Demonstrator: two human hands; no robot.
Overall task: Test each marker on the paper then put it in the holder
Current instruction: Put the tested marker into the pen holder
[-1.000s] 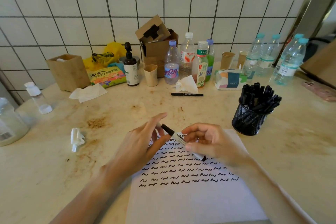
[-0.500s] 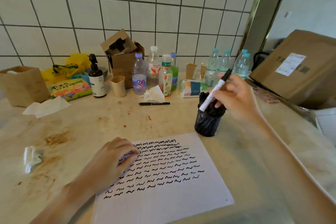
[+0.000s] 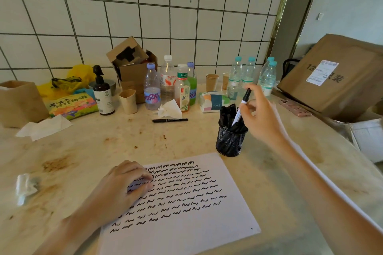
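Observation:
A white paper [image 3: 199,232] with rows of black squiggles lies in front of me. My left hand [image 3: 122,190] rests on its left part, fingers curled, holding nothing. A black mesh holder [image 3: 230,142] full of black markers stands just beyond the paper's far right corner. My right hand [image 3: 262,118] is beside and above the holder, pinching a white-bodied marker [image 3: 241,107] with a black cap; the marker leans with its lower end among the markers in the holder. Another black marker [image 3: 170,120] lies flat on the table farther back.
Along the tiled wall stand several bottles [image 3: 167,83], paper cups [image 3: 128,101], a brown pump bottle [image 3: 102,94], a tissue pack [image 3: 214,102] and cardboard boxes [image 3: 132,68]. Crumpled tissues [image 3: 26,186] lie at left. A large carton [image 3: 335,80] and a pink phone [image 3: 294,107] sit at right.
My right hand carried the capped marker from over the paper to the holder and lowered its end in. My left hand settled onto the paper. The view swung right.

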